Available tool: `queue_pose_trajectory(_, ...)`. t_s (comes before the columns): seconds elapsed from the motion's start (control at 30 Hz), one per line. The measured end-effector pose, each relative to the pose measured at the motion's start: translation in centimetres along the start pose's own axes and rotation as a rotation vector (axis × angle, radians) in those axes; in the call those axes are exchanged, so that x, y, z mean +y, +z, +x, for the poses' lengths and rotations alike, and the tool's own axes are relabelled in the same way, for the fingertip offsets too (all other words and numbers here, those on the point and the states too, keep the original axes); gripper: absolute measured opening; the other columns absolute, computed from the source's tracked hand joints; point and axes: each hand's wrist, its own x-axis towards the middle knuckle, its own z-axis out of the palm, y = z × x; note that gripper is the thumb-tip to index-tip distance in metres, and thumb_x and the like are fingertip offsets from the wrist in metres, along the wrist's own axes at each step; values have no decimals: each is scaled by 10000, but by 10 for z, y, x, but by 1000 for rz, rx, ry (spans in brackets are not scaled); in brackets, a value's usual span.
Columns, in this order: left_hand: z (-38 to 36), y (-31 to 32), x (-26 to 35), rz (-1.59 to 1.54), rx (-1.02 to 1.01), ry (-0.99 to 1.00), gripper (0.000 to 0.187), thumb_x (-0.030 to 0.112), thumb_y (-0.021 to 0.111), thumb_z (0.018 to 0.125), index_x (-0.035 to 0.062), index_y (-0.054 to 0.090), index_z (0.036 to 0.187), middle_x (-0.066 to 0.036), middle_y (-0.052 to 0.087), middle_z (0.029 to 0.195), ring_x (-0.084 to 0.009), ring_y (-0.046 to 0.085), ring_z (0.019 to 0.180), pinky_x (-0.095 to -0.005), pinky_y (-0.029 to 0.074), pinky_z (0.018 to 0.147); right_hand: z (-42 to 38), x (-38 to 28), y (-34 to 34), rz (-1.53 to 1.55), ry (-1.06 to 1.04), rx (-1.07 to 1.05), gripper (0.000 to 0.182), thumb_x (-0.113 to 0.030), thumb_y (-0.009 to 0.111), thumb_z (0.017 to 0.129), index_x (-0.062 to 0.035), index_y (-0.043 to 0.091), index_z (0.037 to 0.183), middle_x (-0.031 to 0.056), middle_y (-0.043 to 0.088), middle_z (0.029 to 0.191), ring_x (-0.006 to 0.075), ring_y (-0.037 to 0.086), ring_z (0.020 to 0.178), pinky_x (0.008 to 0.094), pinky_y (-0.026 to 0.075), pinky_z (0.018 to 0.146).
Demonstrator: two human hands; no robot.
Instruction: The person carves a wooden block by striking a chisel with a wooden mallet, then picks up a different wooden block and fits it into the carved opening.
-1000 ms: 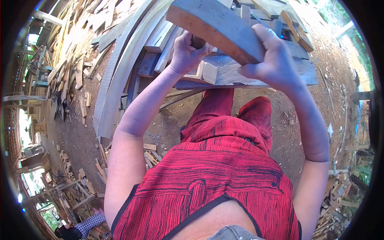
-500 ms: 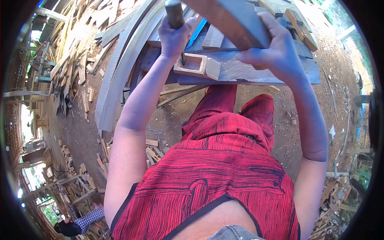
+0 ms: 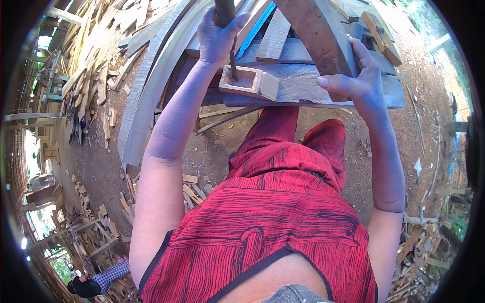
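My left hand [image 3: 217, 41] is wrapped round the dark handle of a chisel [image 3: 226, 13], held upright. The blade's lower end stands inside the recess of a small hollowed wooden block [image 3: 240, 90], near its left end. That block lies at the front edge of a wooden bench [image 3: 303, 86]. At the right, my right hand [image 3: 356, 83] grips the near end of a thick wooden block [image 3: 323, 40], with the thumb in front and the fingers on its far side. This big block slants away from me over the bench, and its far end is out of view.
A blue strip [image 3: 256, 30] and a short board [image 3: 274, 38] lie behind the hollowed block. Long curved planks [image 3: 146, 101] lean at the bench's left. Scrap wood [image 3: 83, 76] is heaped on the ground. Another person [image 3: 98, 283] is at the lower left.
The thick block and my right hand have turned and shifted, so the block now points more steeply away. The chisel and my left hand have moved slightly up and tilted.
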Motion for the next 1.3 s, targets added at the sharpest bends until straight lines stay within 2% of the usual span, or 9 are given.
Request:
queue_pose_trajectory(0.13, 8, 11, -10, 197, 106, 311, 276, 243, 778, 777, 74, 572, 848, 26, 535, 640, -54, 535, 561, -221, 426, 499, -2, -1, 4, -35, 83, -15, 685, -202, 795, 550, 3, 552, 1158, 42, 603, 966, 116, 572, 857, 240, 452, 762)
queue_pose_trajectory(0.23, 9, 14, -14, 3, 92, 120, 313, 276, 774, 765, 56, 569, 854, 0, 577, 703, -37, 509, 671, -220, 436, 626, -6, -3, 4, -53, 99, -17, 682, -201, 794, 549, 5, 552, 1153, 41, 596, 969, 115, 566, 861, 240, 448, 773)
queue_pose_trajectory(0.3, 10, 8, -16, -208, 34, -54, 283, 253, 764, 765, 64, 576, 861, 2, 582, 724, -48, 522, 632, -220, 448, 605, -7, -3, 3, -59, 79, 11, 666, -204, 794, 550, 2, 558, 1137, 41, 595, 960, 116, 566, 860, 239, 451, 758)
queue_pose_trajectory(0.53, 7, 6, 8, -421, 43, -101, 264, 161, 773, 759, 61, 559, 875, -16, 590, 668, -74, 583, 562, -212, 486, 496, -8, -1, 1, -56, 22, 30, 568, -177, 793, 574, -1, 548, 1055, 54, 594, 911, 115, 583, 796, 240, 479, 701)
queue_pose_trajectory(0.7, -7, 3, 27, -19, 150, 63, 318, 201, 789, 766, 51, 535, 884, -16, 597, 690, -74, 588, 566, -215, 492, 496, -8, 0, 3, -10, 88, 16, 582, -180, 794, 576, 0, 547, 1072, 57, 598, 923, 115, 585, 821, 248, 483, 724)
queue_pose_trajectory(0.83, -11, 6, 24, 65, 194, 172, 323, 143, 779, 776, 50, 495, 899, -16, 558, 686, -87, 555, 491, -220, 474, 465, -8, 2, 5, -22, 67, 25, 596, -176, 796, 578, 4, 548, 1089, 60, 605, 941, 119, 590, 831, 246, 483, 728)
queue_pose_trajectory(0.9, -12, 5, 18, 177, 201, 230, 355, 266, 778, 777, 52, 512, 874, -6, 582, 687, -105, 597, 615, -257, 483, 581, -7, 4, 5, -27, 102, 30, 633, -192, 790, 553, -17, 571, 1120, 43, 606, 962, 121, 568, 862, 251, 454, 763)
queue_pose_trajectory(1.23, -29, 5, 27, 266, 113, 365, 359, 224, 746, 810, 56, 470, 966, -28, 598, 744, -109, 601, 659, -258, 483, 609, 0, -11, 8, -52, 19, 93, 565, -189, 805, 579, -1, 568, 1056, 51, 607, 937, 125, 590, 839, 254, 481, 729)
queue_pose_trajectory(1.3, -29, 4, 24, 239, 106, 380, 358, 197, 751, 803, 54, 469, 971, -30, 609, 755, -104, 607, 680, -256, 486, 620, 7, -34, 17, 60, -108, 154, 625, -180, 787, 567, -22, 556, 1127, 42, 610, 928, 145, 601, 826, 291, 488, 727)
